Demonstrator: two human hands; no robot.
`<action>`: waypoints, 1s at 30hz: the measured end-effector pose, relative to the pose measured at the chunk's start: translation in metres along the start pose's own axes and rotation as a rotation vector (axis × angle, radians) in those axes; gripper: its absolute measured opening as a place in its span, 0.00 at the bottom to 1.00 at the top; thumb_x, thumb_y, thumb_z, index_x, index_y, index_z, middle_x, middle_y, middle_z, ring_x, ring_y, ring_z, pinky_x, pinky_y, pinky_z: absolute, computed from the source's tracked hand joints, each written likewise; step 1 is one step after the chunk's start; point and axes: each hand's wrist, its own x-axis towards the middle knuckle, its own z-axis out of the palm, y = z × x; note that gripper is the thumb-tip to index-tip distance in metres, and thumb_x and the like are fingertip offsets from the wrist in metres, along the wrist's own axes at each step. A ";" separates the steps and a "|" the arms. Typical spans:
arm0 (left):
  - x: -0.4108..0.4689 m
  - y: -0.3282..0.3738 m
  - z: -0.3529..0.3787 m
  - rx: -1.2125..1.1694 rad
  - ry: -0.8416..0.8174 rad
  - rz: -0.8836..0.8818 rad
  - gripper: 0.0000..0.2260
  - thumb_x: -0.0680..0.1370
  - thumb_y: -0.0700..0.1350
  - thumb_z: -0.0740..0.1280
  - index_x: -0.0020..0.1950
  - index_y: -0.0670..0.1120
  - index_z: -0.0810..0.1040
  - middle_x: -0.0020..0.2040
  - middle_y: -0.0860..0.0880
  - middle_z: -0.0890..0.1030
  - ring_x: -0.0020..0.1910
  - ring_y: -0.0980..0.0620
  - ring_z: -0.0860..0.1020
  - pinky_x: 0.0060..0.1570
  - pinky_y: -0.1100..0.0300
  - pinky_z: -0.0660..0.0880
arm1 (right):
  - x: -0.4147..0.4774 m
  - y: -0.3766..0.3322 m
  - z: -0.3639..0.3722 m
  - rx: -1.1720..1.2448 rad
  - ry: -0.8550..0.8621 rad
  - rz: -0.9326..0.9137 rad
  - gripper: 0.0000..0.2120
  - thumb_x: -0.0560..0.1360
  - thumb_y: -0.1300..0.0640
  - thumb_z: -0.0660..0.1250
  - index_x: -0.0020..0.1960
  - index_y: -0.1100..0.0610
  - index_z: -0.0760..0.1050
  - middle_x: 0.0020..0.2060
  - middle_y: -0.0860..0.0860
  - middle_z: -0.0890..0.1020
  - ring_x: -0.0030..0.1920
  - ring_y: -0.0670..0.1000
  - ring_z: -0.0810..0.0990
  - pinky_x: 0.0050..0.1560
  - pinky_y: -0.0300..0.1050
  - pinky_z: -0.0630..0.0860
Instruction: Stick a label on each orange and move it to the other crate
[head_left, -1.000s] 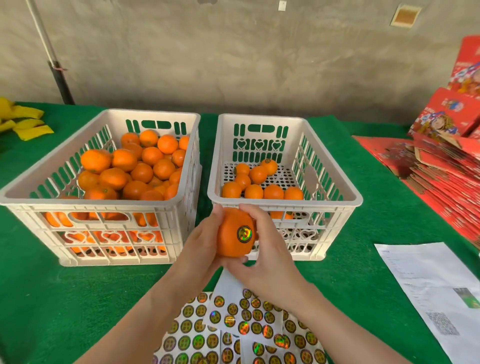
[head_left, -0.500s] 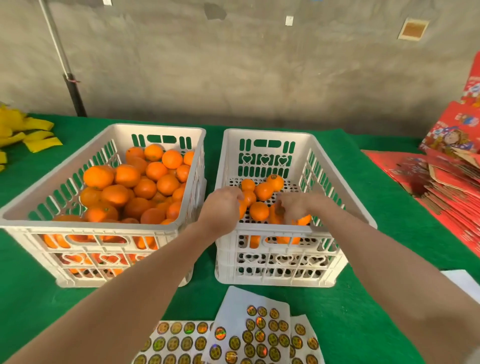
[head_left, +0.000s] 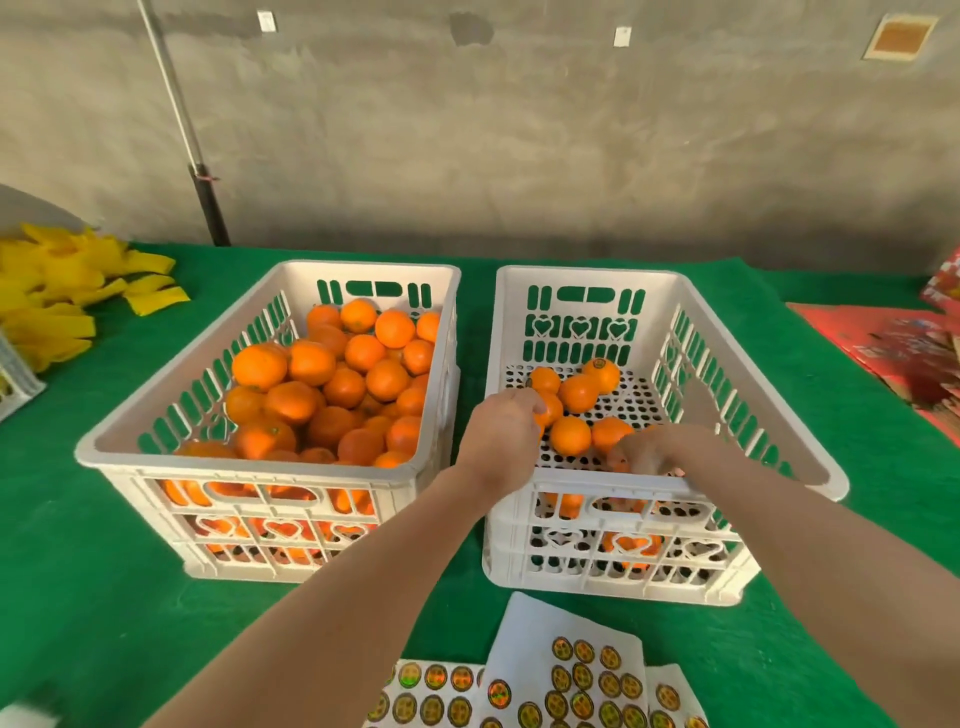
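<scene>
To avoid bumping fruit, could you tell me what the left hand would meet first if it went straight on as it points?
The left hand would most likely meet the orange just ahead of it, inside the right crate; whether they already touch is unclear.

Left hand (head_left: 501, 431): knuckles up, fingers curled downward; grasp unclear.
Right hand (head_left: 649, 452): blurred, just right of the left hand and apart from it, fingers bent down.
Left forearm (head_left: 363, 571): bare, stretched forward.
Right forearm (head_left: 805, 525): bare, stretched forward, angled toward the left hand.
</scene>
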 end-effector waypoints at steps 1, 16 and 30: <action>-0.001 0.000 0.000 0.007 0.006 0.010 0.12 0.79 0.37 0.60 0.61 0.41 0.75 0.55 0.43 0.78 0.53 0.47 0.75 0.52 0.56 0.73 | -0.006 -0.004 -0.003 0.026 0.195 -0.071 0.17 0.75 0.48 0.68 0.57 0.59 0.74 0.55 0.54 0.77 0.60 0.58 0.75 0.54 0.46 0.72; 0.040 -0.164 -0.151 0.456 0.061 -0.515 0.25 0.75 0.33 0.59 0.72 0.38 0.62 0.69 0.38 0.66 0.68 0.38 0.64 0.67 0.49 0.65 | -0.035 -0.146 0.001 0.111 0.792 -0.375 0.22 0.81 0.43 0.46 0.75 0.42 0.56 0.76 0.50 0.55 0.72 0.56 0.52 0.72 0.50 0.53; 0.042 -0.243 -0.157 0.660 -0.104 -0.637 0.24 0.77 0.38 0.62 0.71 0.48 0.61 0.67 0.38 0.62 0.62 0.34 0.71 0.57 0.43 0.76 | -0.033 -0.150 0.001 0.031 0.918 -0.344 0.19 0.82 0.48 0.52 0.72 0.49 0.64 0.71 0.51 0.64 0.68 0.54 0.58 0.68 0.44 0.54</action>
